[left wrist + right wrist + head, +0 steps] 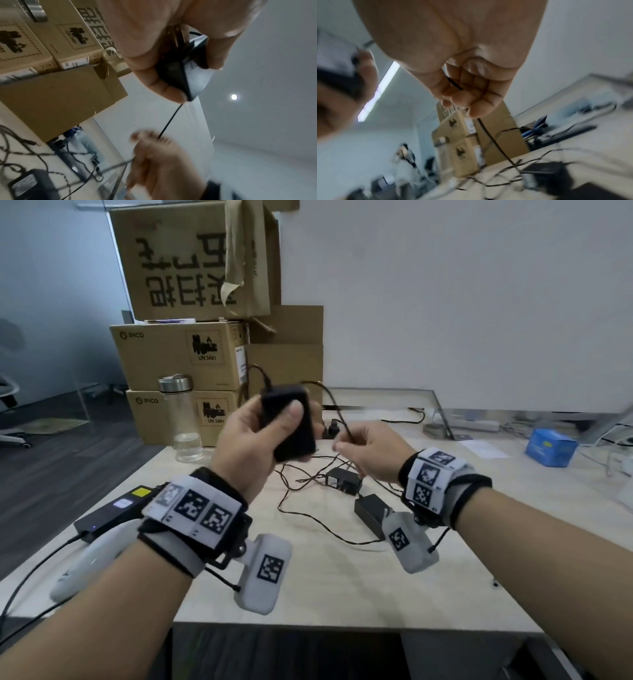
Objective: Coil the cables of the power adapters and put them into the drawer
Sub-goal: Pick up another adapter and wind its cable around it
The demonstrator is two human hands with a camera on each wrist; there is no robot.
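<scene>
My left hand (pixel 274 426) grips a black power adapter (pixel 289 424) above the table, thumb across its face; the left wrist view shows the adapter (pixel 186 75) wedged between thumb and fingers. Its thin black cable (pixel 337 409) arcs from the adapter's top over to my right hand (pixel 356 445), which pinches it. In the right wrist view the fingers (pixel 471 94) curl round the cable (pixel 493 140), which trails down to the table. Two more black adapters (pixel 342 481) (pixel 371 513) lie on the table below, among tangled cables (pixel 308 508). No drawer is in view.
Stacked cardboard boxes (pixel 181 354) stand at the back left, with a clear bottle (pixel 181 419) in front of them. A black device (pixel 113 513) lies near the table's left edge. A blue box (pixel 549 446) sits at the right. The light wooden table (pixel 342 587) ends just below my wrists.
</scene>
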